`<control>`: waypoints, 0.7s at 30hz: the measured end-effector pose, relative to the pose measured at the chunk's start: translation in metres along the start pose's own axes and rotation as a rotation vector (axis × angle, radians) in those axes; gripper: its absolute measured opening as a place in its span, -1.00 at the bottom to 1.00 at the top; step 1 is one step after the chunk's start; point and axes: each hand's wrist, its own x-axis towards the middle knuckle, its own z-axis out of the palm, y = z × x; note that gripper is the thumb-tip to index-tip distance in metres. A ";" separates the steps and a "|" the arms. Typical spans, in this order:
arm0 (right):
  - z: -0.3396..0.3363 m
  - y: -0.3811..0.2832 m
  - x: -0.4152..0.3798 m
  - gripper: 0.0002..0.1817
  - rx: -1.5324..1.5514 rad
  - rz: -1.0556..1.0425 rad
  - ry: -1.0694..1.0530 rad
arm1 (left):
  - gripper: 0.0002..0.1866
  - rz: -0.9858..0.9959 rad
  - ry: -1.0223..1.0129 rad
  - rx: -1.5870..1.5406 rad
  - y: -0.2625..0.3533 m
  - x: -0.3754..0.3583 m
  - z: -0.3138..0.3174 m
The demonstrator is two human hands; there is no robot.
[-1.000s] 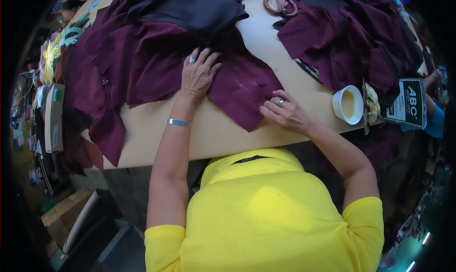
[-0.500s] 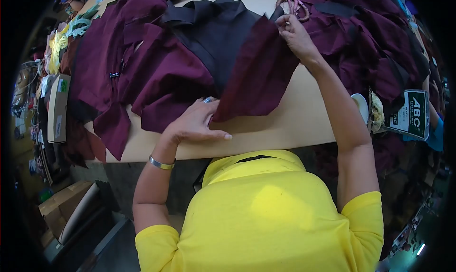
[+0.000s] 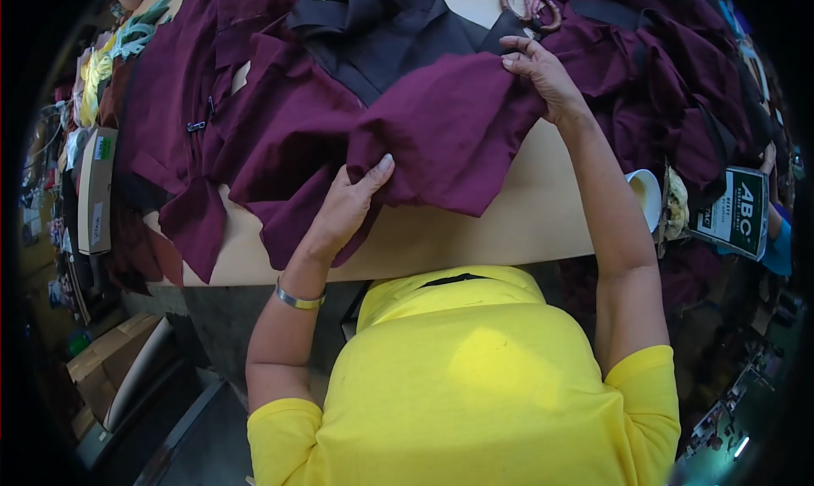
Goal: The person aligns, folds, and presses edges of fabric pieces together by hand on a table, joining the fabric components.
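A maroon garment piece (image 3: pixel 449 138) is stretched between my two hands above the table. My left hand (image 3: pixel 346 204) is closed on its lower left edge, thumb on top and fingers hidden under the cloth. My right hand (image 3: pixel 547 77) pinches the upper right edge between thumb and fingers. Behind it lies a dark grey fabric section (image 3: pixel 373 41), which looks joined to the maroon cloth. More maroon cloth (image 3: pixel 280 138) spreads to the left, with a small metal zipper pull (image 3: pixel 197 126) on it.
Pinkish-brown loops like scissor handles (image 3: pixel 555 15) lie beyond my right hand. Maroon and dark cloth (image 3: pixel 653 70) is heaped at right, near a white cup (image 3: pixel 649 199) and a green ABC container (image 3: pixel 736 215). A long box (image 3: pixel 97 193) stands at the table's left edge.
My left hand has gone from lying open beside the cloth to gripping its edge. The right hand has lowered slightly, and the maroon piece is turned and spread wider.
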 end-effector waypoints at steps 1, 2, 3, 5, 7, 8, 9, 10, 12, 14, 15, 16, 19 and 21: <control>0.001 0.000 0.000 -0.57 0.000 0.009 0.006 | -0.64 -0.009 0.004 -0.030 0.002 -0.002 0.003; 0.002 0.000 -0.001 -0.57 0.000 0.019 0.013 | -0.65 -0.019 0.009 -0.061 0.004 -0.003 0.004; 0.003 0.000 -0.002 -0.58 0.000 0.028 0.019 | -0.65 -0.027 -0.029 0.019 0.006 -0.003 0.003; 0.003 0.001 0.000 -0.58 -0.011 -0.008 0.012 | -0.65 -0.044 -0.106 0.180 0.010 -0.004 -0.001; 0.003 0.001 0.001 -0.59 -0.052 -0.061 0.013 | -0.66 -0.019 -0.108 0.212 0.015 -0.009 0.004; 0.003 0.000 0.001 -0.60 -0.087 -0.096 0.016 | -0.67 -0.006 -0.109 0.228 0.017 -0.010 0.007; 0.004 0.000 0.001 -0.61 -0.121 -0.131 0.019 | -0.68 -0.032 -0.139 0.240 0.012 -0.008 0.003; 0.004 0.002 0.002 -0.63 -0.165 -0.180 0.030 | -0.70 -0.060 -0.169 0.251 0.004 -0.003 -0.003; 0.005 0.008 0.006 -0.65 -0.255 -0.277 0.052 | -0.71 -0.070 -0.180 0.246 -0.004 0.000 -0.006; 0.006 0.018 0.011 -0.68 -0.297 -0.340 0.089 | -0.69 -0.040 -0.146 0.215 -0.008 -0.001 -0.003; 0.006 0.023 0.012 -0.69 -0.320 -0.372 0.106 | -0.68 -0.038 -0.129 0.269 -0.013 0.000 -0.005; 0.007 0.028 0.012 -0.71 -0.421 -0.397 0.156 | -0.66 -0.034 -0.111 0.322 -0.021 0.004 -0.008; 0.007 0.032 0.011 -0.72 -0.455 -0.386 0.185 | -0.62 -0.079 -0.064 0.369 -0.035 0.008 -0.019; 0.005 0.033 0.010 -0.72 -0.476 -0.394 0.166 | -0.60 -0.090 -0.075 0.424 -0.036 0.011 -0.023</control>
